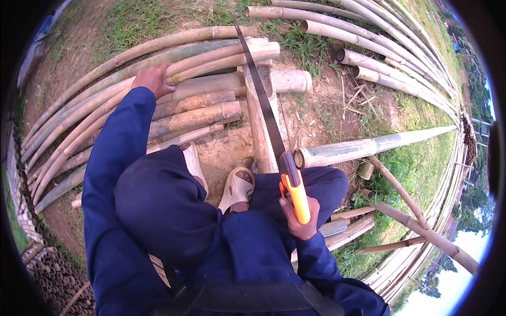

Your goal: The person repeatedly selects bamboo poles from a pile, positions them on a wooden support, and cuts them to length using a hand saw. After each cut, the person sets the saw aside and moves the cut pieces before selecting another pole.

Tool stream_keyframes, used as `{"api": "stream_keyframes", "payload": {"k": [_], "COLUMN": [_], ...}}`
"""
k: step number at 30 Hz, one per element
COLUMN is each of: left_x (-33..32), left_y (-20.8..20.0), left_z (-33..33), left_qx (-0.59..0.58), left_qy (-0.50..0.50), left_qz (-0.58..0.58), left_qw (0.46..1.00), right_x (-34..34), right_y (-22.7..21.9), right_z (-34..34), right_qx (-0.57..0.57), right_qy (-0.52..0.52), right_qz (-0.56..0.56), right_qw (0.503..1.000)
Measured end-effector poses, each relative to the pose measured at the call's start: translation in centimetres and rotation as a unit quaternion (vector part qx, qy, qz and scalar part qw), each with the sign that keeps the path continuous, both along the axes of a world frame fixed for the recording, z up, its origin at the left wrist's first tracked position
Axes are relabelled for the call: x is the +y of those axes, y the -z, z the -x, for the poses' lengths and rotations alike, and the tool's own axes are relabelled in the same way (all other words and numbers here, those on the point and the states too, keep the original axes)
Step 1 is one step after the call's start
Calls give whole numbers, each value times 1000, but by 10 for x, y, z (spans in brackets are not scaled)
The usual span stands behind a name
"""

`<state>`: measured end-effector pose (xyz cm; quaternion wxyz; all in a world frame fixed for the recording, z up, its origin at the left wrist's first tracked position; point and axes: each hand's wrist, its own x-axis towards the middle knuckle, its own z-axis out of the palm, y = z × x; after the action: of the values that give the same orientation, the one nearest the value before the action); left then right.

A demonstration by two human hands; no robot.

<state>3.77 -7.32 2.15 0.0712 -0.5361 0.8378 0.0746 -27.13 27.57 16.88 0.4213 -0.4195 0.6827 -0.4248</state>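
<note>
My right hand [302,218] is closed around the orange handle of a hand saw [262,100]. Its long dark blade points away from me and crosses over the ends of two thin bamboo poles [211,62]; whether the teeth touch them I cannot tell. My left hand [153,80] grips these poles left of the blade, fingers partly hidden. Beneath the pole ends stands a wooden support [256,121], running toward my feet. A thick bamboo pole [295,81] passes by the support, its end sticking out to the right.
More bamboo poles [195,115] lie to the left, beside my sandalled feet [238,185]. Long cut poles [337,32] spread at the far right. One thick pole [363,150] ends near my right knee. A bamboo frame [421,231] stands right; stacked bamboo [58,279] fills the lower left.
</note>
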Motion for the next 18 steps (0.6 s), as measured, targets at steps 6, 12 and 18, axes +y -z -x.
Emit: {"api": "stream_keyframes", "payload": {"k": [6,12,18], "left_x": [-2,23,40], "left_y": [-9,-15,-19], "left_z": [4,-2,-12], "left_qx": [18,118,86], "left_qy": [-16,-6,80], "left_qz": [13,82,185], "left_qw": [1000,990,976], "right_x": [-142,-139,-151], "right_y": [62,83,87], "right_z": [17,16,23], "right_qx": [22,-35,-9], "right_qy": [-75,-27,-15], "right_qz": [165,87,74], "right_qw": [983,995,997]}}
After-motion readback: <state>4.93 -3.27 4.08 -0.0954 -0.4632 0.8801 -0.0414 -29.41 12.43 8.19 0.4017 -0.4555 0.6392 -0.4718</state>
